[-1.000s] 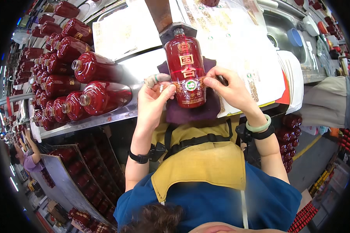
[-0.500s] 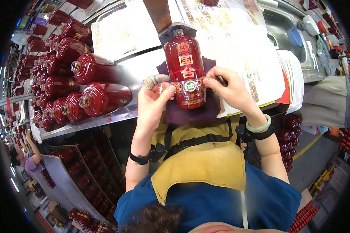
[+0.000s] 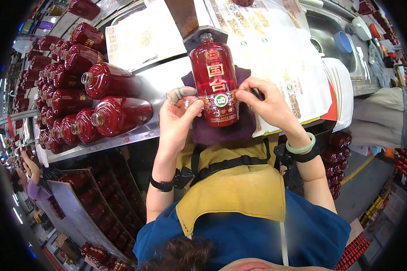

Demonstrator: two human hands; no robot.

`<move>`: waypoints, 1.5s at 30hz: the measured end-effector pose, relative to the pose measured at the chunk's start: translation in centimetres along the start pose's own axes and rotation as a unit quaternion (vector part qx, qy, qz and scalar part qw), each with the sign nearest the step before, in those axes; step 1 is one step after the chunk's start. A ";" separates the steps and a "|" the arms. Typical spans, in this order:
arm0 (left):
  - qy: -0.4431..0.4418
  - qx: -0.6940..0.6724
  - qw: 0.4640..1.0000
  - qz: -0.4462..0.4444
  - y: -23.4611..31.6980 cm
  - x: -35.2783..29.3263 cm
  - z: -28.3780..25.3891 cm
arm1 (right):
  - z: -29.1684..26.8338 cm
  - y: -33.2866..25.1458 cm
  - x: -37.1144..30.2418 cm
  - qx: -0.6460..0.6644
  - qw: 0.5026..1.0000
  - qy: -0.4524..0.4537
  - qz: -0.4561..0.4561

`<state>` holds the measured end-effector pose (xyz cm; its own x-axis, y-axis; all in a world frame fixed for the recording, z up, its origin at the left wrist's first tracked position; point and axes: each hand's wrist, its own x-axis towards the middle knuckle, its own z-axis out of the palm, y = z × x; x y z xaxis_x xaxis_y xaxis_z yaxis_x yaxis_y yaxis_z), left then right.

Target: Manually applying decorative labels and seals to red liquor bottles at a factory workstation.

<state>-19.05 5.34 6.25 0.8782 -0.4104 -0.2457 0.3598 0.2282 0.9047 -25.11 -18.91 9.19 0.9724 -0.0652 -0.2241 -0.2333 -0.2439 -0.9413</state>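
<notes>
A red glass bottle [image 3: 214,72] with gold markings lies in front of me on a dark purple cloth [image 3: 244,113], its neck against a dark metal stop [image 3: 191,38]. Across its lower part runs a narrow decal strip [image 3: 206,100] with a round green-and-white emblem. My left hand [image 3: 178,115] pinches the strip's left end between thumb and fingers; a knitted cover wraps one finger. At the other end, my right hand [image 3: 262,100] pinches the strip close to the glass. Whether the strip lies fully flat on the bottle, I cannot tell.
Several red bottles [image 3: 122,115] lie on the metal bench to the left. Printed decal sheets [image 3: 276,54] cover the table at right, with another sheet [image 3: 140,43] at back left. A sink with a blue bowl [image 3: 343,42] is at far right. Another person [image 3: 34,187] works at far left.
Both my hands and the decal strip stay almost still on the bottle. At the far left the other person's arms have shifted. More of a red bottle shows at the top left.
</notes>
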 end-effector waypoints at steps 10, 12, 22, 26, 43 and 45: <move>0.000 -0.001 1.000 -0.003 -0.1 0.0 -0.1 | 0.2 0.0 0.0 -0.011 1.000 0.003 0.002; -0.001 -0.007 1.000 -0.005 0.0 0.0 -0.1 | 0.2 0.1 0.0 -0.011 1.000 0.002 0.008; 0.020 0.011 1.000 -0.002 0.2 -0.1 0.4 | 0.0 0.6 0.1 0.000 0.999 0.012 0.030; 0.016 0.020 1.000 -0.014 0.2 0.0 0.2 | -0.7 1.0 0.3 -0.057 0.994 0.074 0.064; 0.032 0.008 0.999 -0.030 0.5 0.0 0.2 | -0.3 0.0 -1.3 0.017 0.985 0.156 -0.075; 0.037 0.036 0.999 0.003 -0.2 0.0 -0.3 | -0.1 0.1 -1.5 0.014 0.984 0.149 -0.097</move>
<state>-19.02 5.55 5.92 0.9020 -0.3418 -0.2639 0.3339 0.1647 0.9281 -26.57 -18.91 9.48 0.9525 -0.3018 0.0407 -0.0389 -0.2530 -0.9667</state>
